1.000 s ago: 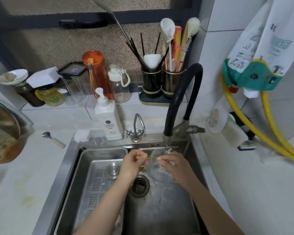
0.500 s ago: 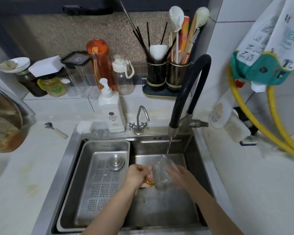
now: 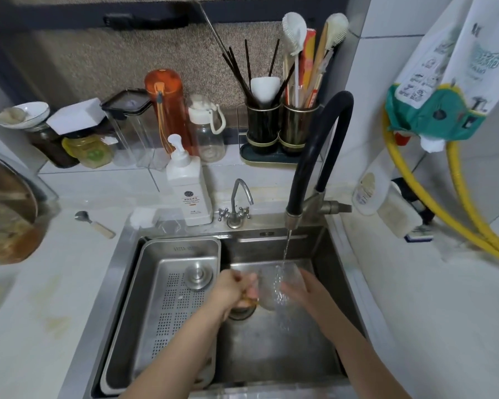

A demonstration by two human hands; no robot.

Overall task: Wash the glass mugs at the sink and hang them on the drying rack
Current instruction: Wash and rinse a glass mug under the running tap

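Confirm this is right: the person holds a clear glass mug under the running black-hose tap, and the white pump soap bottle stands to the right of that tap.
One detail is wrong. The white pump soap bottle stands left of the black-hose tap, not right, as the head view shows. The rest holds: both hands, left and right, hold the clear glass mug under the running water.

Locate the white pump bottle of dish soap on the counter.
In the head view, the white pump soap bottle stands on the counter behind the steel sink, just left of the small chrome tap and in front of the orange bottle.
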